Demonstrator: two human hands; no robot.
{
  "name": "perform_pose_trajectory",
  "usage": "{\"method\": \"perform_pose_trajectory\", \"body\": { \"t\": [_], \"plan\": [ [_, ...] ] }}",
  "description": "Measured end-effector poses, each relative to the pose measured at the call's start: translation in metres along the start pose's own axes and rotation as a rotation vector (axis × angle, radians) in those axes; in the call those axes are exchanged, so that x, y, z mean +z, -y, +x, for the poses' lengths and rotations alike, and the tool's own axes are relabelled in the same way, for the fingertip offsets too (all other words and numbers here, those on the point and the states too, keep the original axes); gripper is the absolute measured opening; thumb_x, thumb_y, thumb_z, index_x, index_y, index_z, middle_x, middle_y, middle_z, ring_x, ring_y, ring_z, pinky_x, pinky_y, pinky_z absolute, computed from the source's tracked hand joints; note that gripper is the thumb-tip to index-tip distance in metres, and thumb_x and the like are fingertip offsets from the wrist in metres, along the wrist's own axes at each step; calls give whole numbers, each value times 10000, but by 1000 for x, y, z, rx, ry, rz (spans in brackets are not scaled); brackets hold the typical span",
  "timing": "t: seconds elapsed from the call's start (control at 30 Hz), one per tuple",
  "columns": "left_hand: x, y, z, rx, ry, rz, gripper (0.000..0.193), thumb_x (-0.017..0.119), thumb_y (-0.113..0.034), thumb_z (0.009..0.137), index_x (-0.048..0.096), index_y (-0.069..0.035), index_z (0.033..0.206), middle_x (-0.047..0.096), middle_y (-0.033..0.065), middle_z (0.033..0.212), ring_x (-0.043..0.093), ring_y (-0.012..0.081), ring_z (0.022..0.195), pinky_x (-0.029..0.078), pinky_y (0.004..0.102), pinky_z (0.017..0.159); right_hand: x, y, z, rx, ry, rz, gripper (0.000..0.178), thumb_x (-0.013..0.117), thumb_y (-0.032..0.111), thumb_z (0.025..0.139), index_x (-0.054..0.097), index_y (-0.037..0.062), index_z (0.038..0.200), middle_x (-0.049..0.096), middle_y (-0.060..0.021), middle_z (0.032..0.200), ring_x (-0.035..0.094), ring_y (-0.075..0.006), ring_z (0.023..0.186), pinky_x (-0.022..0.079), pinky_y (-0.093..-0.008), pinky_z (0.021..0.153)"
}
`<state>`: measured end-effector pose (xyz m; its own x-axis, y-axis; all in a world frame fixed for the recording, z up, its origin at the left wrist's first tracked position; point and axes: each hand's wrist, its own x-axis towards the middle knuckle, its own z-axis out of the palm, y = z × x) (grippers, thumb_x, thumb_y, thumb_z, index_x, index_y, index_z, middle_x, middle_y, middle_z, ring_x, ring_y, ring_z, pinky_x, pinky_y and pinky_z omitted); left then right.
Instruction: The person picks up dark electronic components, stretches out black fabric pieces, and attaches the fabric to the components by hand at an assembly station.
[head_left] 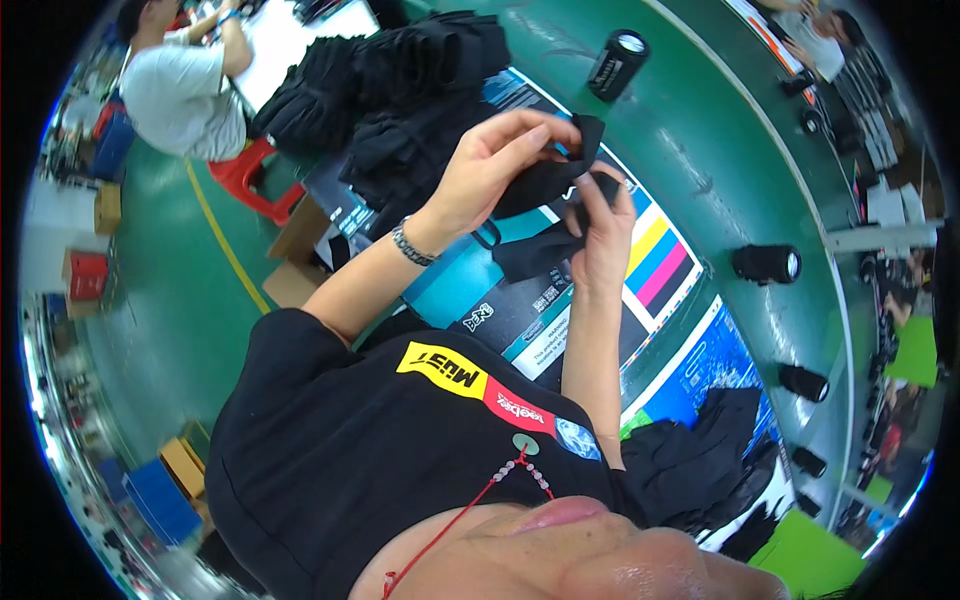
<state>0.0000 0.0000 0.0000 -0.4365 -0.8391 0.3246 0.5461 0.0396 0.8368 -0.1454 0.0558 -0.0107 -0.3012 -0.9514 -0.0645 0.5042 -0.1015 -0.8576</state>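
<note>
My left hand [498, 158], with a dark link band on its wrist, pinches a folded piece of black cloth [546, 184]. Beside it, my right hand [606, 226] has its fingers curled round the right side of the same cloth. A black flap [535, 255] hangs below and between the hands, with a small loop at its left end. Whether flap and upper cloth are one piece I cannot tell. Under my hands lies a printed sheet [445, 285] in teal and black, with yellow, blue, magenta and black bars.
A large heap of black cloth pieces [400, 75] lies beyond my left hand. More black cloth [700, 450] lies to the right, on a blue printed sheet [712, 350]. Black cylinders [618, 66] stand along the green surface. A person [185, 90] sits near a red stool [250, 180].
</note>
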Motion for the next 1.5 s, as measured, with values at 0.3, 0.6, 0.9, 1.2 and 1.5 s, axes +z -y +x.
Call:
{"method": "perform_pose_trajectory", "body": {
  "t": [0.3, 0.6, 0.9, 1.2, 1.5],
  "plan": [
    [-14, 25, -41, 5, -117, 225, 221, 624, 48, 789, 619, 6, 1005, 607, 53, 1009, 577, 115, 973, 466, 247, 892, 6, -16, -23, -171, 97, -304, 201, 621, -69, 831, 591, 41, 996, 583, -84, 1068, 573, -169, 992, 475, -261, 871],
    [-37, 27, -64, -17, -187, -94, 204, 656, -35, 854, 571, 1, 1036, 564, 51, 1020, 549, 99, 942, 487, 224, 826, 12, -27, -24, 7, 133, -397, 168, 634, -17, 846, 569, 46, 989, 581, -96, 1101, 560, -192, 1046, 477, -293, 910],
    [-61, 27, -70, -146, -42, -115, 123, 687, -59, 841, 579, -11, 876, 568, 31, 960, 546, 80, 899, 472, 222, 799, 31, -35, -22, -110, 224, -517, 292, 719, 69, 758, 528, 60, 978, 556, -113, 1021, 545, -196, 957, 480, -331, 877],
    [-53, 10, -55, -211, 116, -308, 139, 657, -158, 879, 586, -44, 915, 638, 22, 916, 579, 65, 846, 443, 214, 791, -15, -10, -14, 397, 428, -74, 436, 731, 276, 765, 432, 38, 974, 511, -95, 910, 530, -109, 682, 396, -150, 466],
    [-11, 26, -23, -447, 578, -91, 204, 612, -201, 930, 570, -5, 894, 568, -39, 788, 460, 15, 706, 392, 204, 636, -53, 26, -15, 255, 540, 66, 349, 681, 281, 781, 414, 66, 718, 452, -65, 706, 436, -153, 634, 336, -263, 535]
  ]
}}
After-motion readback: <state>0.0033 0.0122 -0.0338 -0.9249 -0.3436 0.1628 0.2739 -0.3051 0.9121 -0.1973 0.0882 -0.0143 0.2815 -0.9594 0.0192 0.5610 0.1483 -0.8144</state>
